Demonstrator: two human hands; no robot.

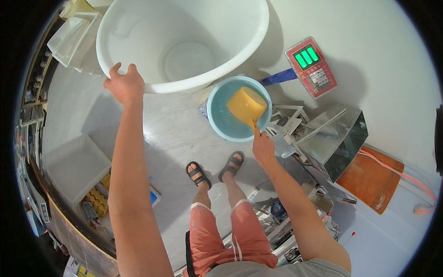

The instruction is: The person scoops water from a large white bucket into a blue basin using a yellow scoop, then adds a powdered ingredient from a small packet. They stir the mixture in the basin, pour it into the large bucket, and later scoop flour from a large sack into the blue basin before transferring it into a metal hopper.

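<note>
My left hand (127,85) has its fingers hooked over the near left rim of a big white plastic tub (184,84), which tilts so that its inside shows. With my right hand (264,147) I grip the handle of a yellow plastic dipper (247,105). The dipper is tipped over, its rounded base facing up, inside a light blue bucket (211,117). This bucket stands just right of the tub's near edge. Whether it holds anything besides the dipper, I cannot tell.
A red scale display (312,68) on a blue post rises right of the bucket. Metal equipment (330,138) and an orange-brown board (369,180) lie along the right. White bins (74,39) stand far left; a white tray (76,166) sits lower left.
</note>
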